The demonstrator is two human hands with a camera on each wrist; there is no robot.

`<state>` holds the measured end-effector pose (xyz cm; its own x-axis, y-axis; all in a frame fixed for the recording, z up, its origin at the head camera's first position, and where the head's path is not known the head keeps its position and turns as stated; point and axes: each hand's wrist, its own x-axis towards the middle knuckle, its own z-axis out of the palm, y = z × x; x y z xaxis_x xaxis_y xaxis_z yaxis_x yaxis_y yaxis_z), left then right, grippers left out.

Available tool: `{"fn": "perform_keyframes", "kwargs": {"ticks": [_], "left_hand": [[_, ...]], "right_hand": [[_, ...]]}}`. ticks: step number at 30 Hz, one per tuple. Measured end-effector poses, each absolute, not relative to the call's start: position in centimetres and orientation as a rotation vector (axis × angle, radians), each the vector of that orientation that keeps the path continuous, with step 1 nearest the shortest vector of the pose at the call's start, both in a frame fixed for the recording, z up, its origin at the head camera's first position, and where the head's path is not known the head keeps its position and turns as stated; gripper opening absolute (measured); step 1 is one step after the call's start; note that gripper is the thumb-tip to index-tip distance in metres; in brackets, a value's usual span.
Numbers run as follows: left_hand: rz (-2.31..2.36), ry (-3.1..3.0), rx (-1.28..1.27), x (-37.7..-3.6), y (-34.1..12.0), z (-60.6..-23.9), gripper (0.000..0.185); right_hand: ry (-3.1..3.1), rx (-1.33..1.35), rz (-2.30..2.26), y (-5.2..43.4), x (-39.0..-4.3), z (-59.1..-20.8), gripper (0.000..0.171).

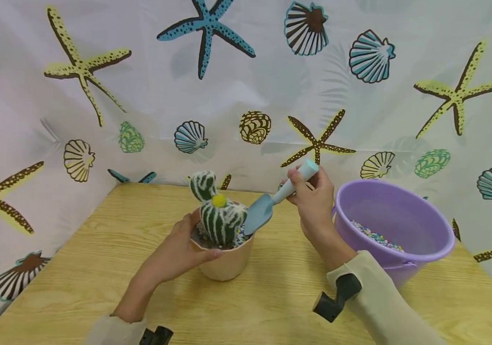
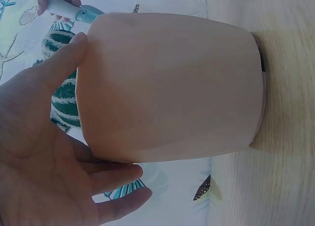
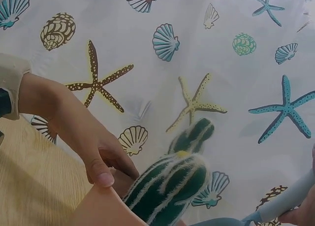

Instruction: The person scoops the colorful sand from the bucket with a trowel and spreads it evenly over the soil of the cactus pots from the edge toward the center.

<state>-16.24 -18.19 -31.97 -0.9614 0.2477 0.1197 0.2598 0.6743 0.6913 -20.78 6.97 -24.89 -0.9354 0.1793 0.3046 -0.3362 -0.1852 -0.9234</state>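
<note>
A tan plant pot (image 1: 224,266) stands on the table, holding a plush cactus (image 1: 216,225) with white fuzzy stripes and a yellow tuft. My left hand (image 1: 170,254) grips the pot's left side, thumb along the near rim and fingers round the side. Small coloured pebbles (image 1: 240,238) show about the cactus base. My right hand (image 1: 318,206) holds a light blue toy trowel (image 1: 260,214) by its handle, which tilts up to the right. The trowel's blade points down at the pot's right rim, beside the cactus. In the left wrist view, the pot (image 2: 172,88) hides most of the cactus.
A purple bucket (image 1: 438,235) with coloured pebbles (image 1: 375,236) in the bottom stands to the right, close by my right forearm. Behind the wooden table (image 1: 99,268) hangs a white sheet (image 1: 237,91) printed with starfish and shells.
</note>
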Motion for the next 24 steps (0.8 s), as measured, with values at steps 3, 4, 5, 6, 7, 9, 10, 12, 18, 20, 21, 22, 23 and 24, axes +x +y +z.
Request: {"fn": "perform_keyframes", "kwargs": {"ticks": [3,4,5,6,7,9,10,12,18,20,21,22,23,24], "left_hand": [[-1.208,-2.855,-0.452,-16.4,-18.5,-31.9,0.103],[-1.216,-2.861,-0.448,-16.4,-18.7,-31.9,0.104],[-1.227,-2.871,-0.441,-16.4,-18.8,-31.9,0.105],[-1.236,-2.888,-0.426,-16.4,-18.9,-31.8,0.106],[-1.241,-2.905,-0.411,-16.5,-19.0,-31.8,0.108],[-1.239,-2.941,-0.383,-16.5,-19.1,-31.7,0.112],[-1.241,-2.953,-0.375,-16.5,-19.1,-31.6,0.113],[-1.235,-2.965,-0.371,-16.5,-19.2,-31.6,0.114],[-1.212,-2.927,-0.369,-16.2,-19.1,-30.9,0.108],[-1.201,-2.915,-0.362,-16.0,-19.1,-30.7,0.104],[-1.194,-2.912,-0.36,-15.9,-19.0,-30.6,0.103],[-1.19,-2.911,-0.358,-15.8,-19.0,-30.5,0.101],[-1.186,-2.913,-0.351,-15.7,-19.0,-30.4,0.099],[-1.183,-2.913,-0.346,-15.6,-18.9,-30.4,0.098]], "right_hand": [[-1.75,0.152,2.203,7.3,-20.8,-24.8,0.014],[-1.754,0.145,2.205,7.4,-20.8,-24.7,0.015],[-1.756,0.141,2.205,7.4,-20.8,-24.7,0.015],[-1.758,0.139,2.205,7.5,-20.9,-24.7,0.015],[-1.763,0.139,2.2,7.6,-20.9,-24.6,0.016],[-1.768,0.133,2.195,7.9,-21.0,-24.5,0.015],[-1.77,0.128,2.192,8.0,-21.0,-24.5,0.015],[-1.767,0.113,2.187,8.2,-21.0,-24.5,0.014],[-1.778,0.097,2.163,9.1,-21.1,-24.2,0.012],[-1.785,0.11,2.157,9.4,-21.1,-24.1,0.012],[-1.787,0.113,2.154,9.6,-21.0,-24.1,0.012],[-1.792,0.118,2.152,9.7,-21.0,-24.0,0.013],[-1.797,0.118,2.149,9.8,-21.0,-23.9,0.013],[-1.802,0.115,2.145,10.0,-21.0,-23.9,0.014]]}}
